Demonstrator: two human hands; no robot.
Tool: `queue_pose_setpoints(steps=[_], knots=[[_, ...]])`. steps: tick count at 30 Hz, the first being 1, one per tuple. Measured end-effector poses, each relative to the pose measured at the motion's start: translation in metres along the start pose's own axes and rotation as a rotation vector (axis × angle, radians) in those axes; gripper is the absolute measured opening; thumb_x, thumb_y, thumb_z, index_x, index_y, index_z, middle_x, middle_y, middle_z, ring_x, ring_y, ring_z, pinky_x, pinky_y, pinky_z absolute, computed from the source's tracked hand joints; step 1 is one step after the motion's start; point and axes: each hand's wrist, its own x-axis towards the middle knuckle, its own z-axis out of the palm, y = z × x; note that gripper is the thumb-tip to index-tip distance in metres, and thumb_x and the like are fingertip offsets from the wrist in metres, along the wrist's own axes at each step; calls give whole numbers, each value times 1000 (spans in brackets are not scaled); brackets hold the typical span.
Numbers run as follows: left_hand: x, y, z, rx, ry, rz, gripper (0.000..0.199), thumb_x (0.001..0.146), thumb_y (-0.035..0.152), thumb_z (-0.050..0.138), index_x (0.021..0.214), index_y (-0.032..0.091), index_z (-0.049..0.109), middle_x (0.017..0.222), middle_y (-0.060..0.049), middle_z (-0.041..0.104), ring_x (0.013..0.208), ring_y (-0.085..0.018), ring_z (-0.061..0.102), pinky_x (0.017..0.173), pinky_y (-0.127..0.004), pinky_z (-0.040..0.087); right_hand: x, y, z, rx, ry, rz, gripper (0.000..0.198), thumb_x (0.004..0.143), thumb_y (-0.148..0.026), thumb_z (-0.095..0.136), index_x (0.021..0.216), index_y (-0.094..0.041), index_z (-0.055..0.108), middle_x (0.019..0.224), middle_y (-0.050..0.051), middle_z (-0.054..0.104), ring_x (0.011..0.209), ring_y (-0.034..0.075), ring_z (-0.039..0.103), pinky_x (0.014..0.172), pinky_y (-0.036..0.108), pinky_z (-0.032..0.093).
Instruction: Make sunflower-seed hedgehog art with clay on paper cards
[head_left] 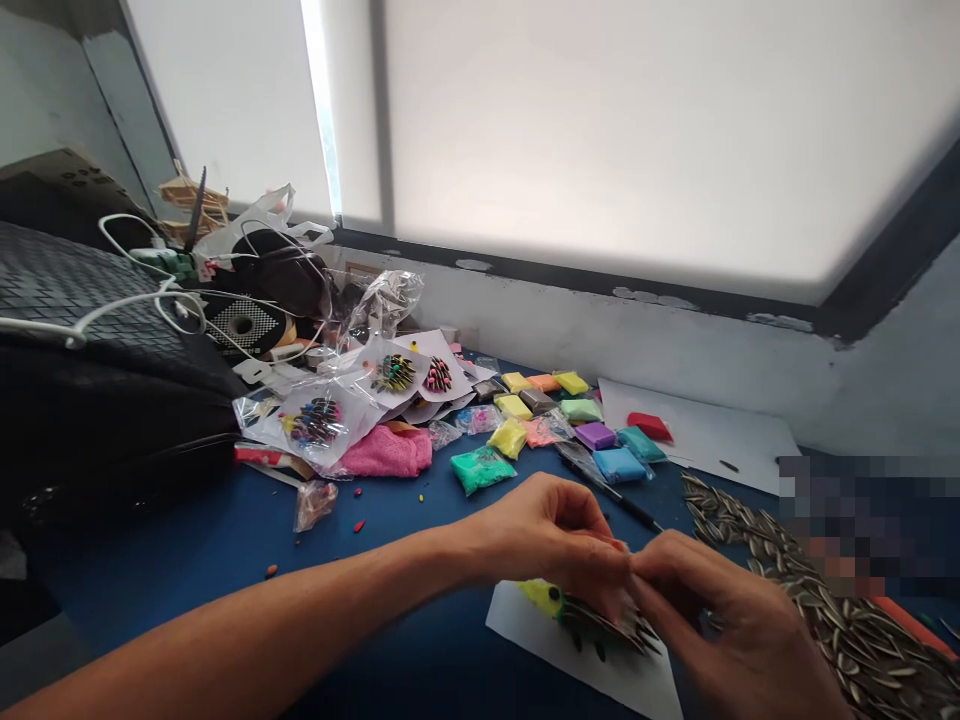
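Our right hand (742, 615) and left hand (555, 528) meet at the fingertips, whether gripping anything we cannot tell, with the seed-spined clay hedgehog (583, 619) just beneath, seemingly mid-assembly, calling next for a light touch

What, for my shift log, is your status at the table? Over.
Left hand, right hand: close together over spiky figure; grip unclear. Figure on white paper, partly hidden by left hand. Striped seeds spread beside right hand.
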Motion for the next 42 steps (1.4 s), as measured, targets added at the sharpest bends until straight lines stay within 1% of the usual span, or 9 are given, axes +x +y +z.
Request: queue_pose_setpoints(steps=[8, 14, 17, 20, 24, 29, 31, 34, 42], knots=[[-2, 14, -3, -6, -35, 101, 61, 51, 55, 91, 77, 15, 53, 63, 0, 66, 55, -11, 65, 65, -28, 54, 14, -18, -3, 181, -4, 157, 24, 84, -41, 64, 66, -25, 65, 61, -2, 57, 56, 14, 50, 54, 25, 40], [4, 19, -17, 162, 210, 219, 34, 69, 36, 78, 75, 16, 51, 70, -2, 67, 59, -12, 65, 61, -26, 53, 32, -29, -20, 805, -281, 500, 34, 73, -51, 79, 67, -21, 62, 51, -7, 42, 49, 6, 33, 47, 18, 28], [12, 15, -42, 269, 312, 268, 19, 72, 23, 69, 77, 17, 51, 72, -1, 67, 63, -14, 66, 64, -26, 53, 37, -27, -29, 758, -219, 519, 34, 73, -56, 79, 78, -23, 70, 52, -7, 42, 48, 5, 31, 43, 15, 24], [15, 12, -63, 424, 393, 281, 9, 70, 17, 67, 73, 16, 58, 67, -2, 67, 66, -18, 67, 64, -29, 53, 40, -17, -35, 677, -198, 476, 42, 69, -62, 79, 91, -27, 77, 56, -4, 52, 51, 8, 44, 47, 18, 38], [8, 20, -56, 562, 533, 415, 14, 77, 18, 67, 90, 15, 70, 114, -12, 69, 114, -26, 60, 90, -36, 49, 42, -3, -33, 611, -189, 396, 50, 77, -65, 70, 111, -29, 77, 66, 2, 62, 62, 17, 58, 54, 27, 49], [-5, 26, -14, 637, 336, 487, 51, 74, 39, 81, 118, 17, 70, 94, -6, 74, 80, -17, 64, 73, -28, 49, 45, -2, -20, 755, -247, 433, 43, 82, -56, 72, 115, -29, 75, 74, -1, 65, 51, 8, 51, 51, 23, 44], [-4, 23, -5, 513, 323, 457, 43, 72, 34, 82, 108, 13, 73, 80, -4, 72, 66, -13, 58, 61, -23, 44, 46, -5, -13, 818, -253, 455, 43, 79, -56, 75, 111, -27, 76, 66, -4, 61, 47, 5, 47, 49, 21, 39], [-1, 20, -4, 348, 311, 424, 19, 82, 28, 72, 85, 10, 75, 66, -2, 65, 59, -9, 53, 54, -20, 40, 45, -8, -6, 867, -286, 457, 45, 78, -56, 76, 110, -25, 76, 62, -5, 61, 45, 4, 44, 47, 19, 35], [-1, 27, -19, 215, 126, 309, 33, 85, 39, 67, 97, 9, 75, 74, -7, 71, 61, -14, 66, 59, -25, 54, 42, -10, -4, 804, -168, 502, 39, 75, -53, 78, 102, -26, 79, 64, -3, 62, 47, 5, 47, 47, 20, 40]])
